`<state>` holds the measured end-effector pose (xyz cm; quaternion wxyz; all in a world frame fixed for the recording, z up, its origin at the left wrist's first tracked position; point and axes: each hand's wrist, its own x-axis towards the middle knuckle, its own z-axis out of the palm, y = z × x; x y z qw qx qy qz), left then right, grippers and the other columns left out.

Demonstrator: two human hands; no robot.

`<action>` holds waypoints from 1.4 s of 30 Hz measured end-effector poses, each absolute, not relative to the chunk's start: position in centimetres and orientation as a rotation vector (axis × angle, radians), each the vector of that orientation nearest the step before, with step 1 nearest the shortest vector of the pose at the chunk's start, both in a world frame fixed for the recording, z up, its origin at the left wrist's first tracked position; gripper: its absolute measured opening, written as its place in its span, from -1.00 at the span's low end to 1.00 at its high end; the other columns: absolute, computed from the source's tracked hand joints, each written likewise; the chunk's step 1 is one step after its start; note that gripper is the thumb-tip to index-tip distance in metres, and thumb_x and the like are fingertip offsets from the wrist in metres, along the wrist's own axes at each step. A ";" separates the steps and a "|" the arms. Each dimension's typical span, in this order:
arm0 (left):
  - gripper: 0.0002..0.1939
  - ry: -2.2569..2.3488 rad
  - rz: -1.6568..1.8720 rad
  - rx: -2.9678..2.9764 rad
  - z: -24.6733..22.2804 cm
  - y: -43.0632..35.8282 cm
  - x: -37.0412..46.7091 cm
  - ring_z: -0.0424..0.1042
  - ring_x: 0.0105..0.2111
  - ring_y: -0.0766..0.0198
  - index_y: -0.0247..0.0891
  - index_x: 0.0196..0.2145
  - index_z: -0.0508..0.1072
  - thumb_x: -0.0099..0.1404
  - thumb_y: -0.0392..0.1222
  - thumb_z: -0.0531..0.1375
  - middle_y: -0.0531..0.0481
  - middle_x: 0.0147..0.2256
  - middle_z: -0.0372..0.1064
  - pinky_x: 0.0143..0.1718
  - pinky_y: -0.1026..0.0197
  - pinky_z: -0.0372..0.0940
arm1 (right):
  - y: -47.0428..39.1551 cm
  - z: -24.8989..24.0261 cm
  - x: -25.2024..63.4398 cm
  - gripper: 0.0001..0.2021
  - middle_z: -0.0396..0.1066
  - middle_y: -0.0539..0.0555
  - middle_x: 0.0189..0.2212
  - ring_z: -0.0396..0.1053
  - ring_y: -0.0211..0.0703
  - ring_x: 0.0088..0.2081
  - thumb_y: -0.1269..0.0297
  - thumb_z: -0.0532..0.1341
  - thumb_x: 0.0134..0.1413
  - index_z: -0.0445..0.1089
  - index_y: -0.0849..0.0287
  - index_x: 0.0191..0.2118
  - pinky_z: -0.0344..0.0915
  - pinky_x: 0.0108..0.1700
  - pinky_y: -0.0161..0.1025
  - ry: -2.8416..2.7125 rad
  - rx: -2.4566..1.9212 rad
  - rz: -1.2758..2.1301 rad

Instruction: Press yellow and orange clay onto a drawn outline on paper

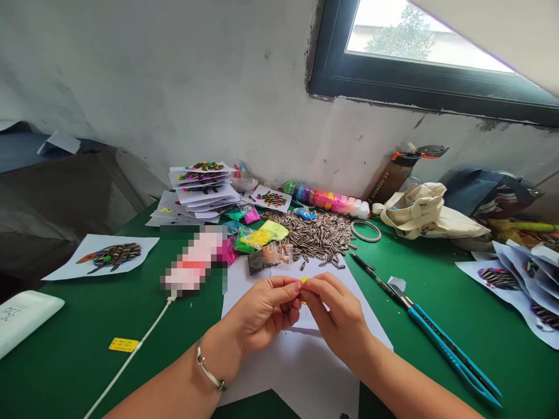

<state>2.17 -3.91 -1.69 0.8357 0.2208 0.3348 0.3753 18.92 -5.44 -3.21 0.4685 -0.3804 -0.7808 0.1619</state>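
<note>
My left hand and my right hand meet fingertip to fingertip above the white paper. Both are closed in a pinch on a small piece of yellow modelling clay, mostly hidden by the fingers. Just beyond them lie open packets of clay: a yellow one, an orange one and a dark brown one. Behind and to the right spreads a heap of striped sunflower seeds. A silver bracelet circles my left wrist.
Blue tweezers and a black pen lie on the right. A tape roll sits by the seeds. Seed pictures are stacked at the back left; more lie right. A white cable crosses the green table at left.
</note>
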 end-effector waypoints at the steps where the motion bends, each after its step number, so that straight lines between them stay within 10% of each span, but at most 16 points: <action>1: -0.75 0.702 0.790 0.432 -1.7 -3.9 2.2 0.37 -0.51 0.50 -0.34 -0.38 0.57 0.00 -0.25 0.52 0.05 -0.47 0.41 -0.43 0.45 0.30 | -5.5 -3.2 19.0 -0.81 0.40 0.08 -0.37 0.33 -0.16 -0.35 0.45 0.10 0.31 0.44 0.10 -0.15 0.32 -0.30 -0.23 -1.917 -0.917 0.397; 42: -0.73 0.733 0.763 0.578 -1.7 -4.0 1.9 0.28 -0.52 0.47 -0.34 -0.40 0.53 0.07 -0.14 0.48 0.06 -0.49 0.34 -0.45 0.38 0.14 | -5.0 -2.8 19.5 -0.85 0.46 0.07 -0.34 0.41 -0.20 -0.32 0.44 0.15 0.28 0.45 0.11 -0.15 0.36 -0.28 -0.26 -1.901 -0.936 0.496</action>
